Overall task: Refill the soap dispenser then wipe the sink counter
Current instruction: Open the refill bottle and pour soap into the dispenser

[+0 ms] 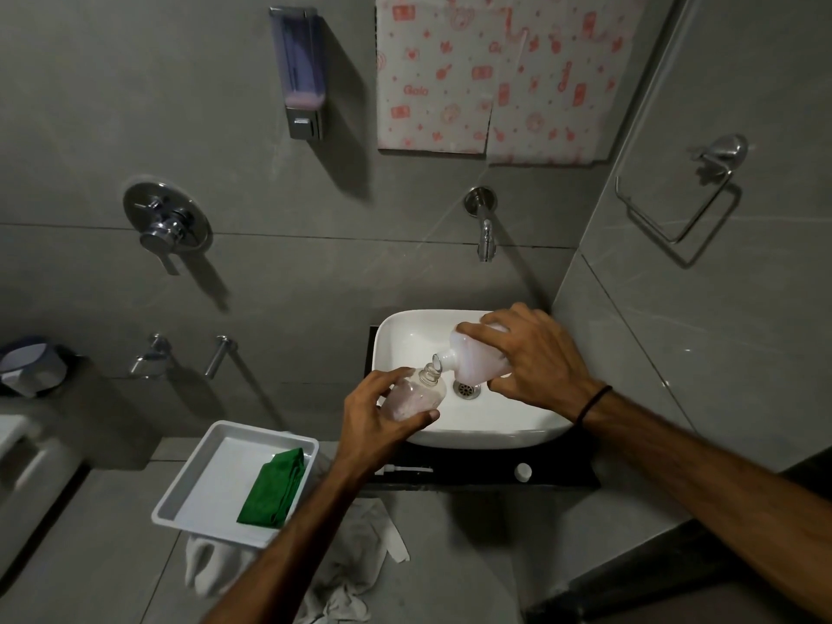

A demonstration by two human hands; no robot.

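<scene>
Over the white sink basin (472, 425), my left hand (378, 416) grips a small clear soap dispenser bottle (416, 394) with its neck open and pink soap at its bottom. My right hand (535, 353) holds a white refill bottle (477, 358) tilted down, its spout touching the dispenser's neck. The pump head (405, 469) and a white cap (523, 471) lie on the black counter (562, 477) in front of the basin. A folded green cloth (272, 488) lies in a white tray (180, 497) at the left.
A wall-mounted soap dispenser (299, 69) hangs above left. The tap (485, 227) juts from the wall over the basin, a mixer handle (166, 225) to its left. A towel ring (675, 195) is on the right wall. White rags (355, 574) lie on the floor.
</scene>
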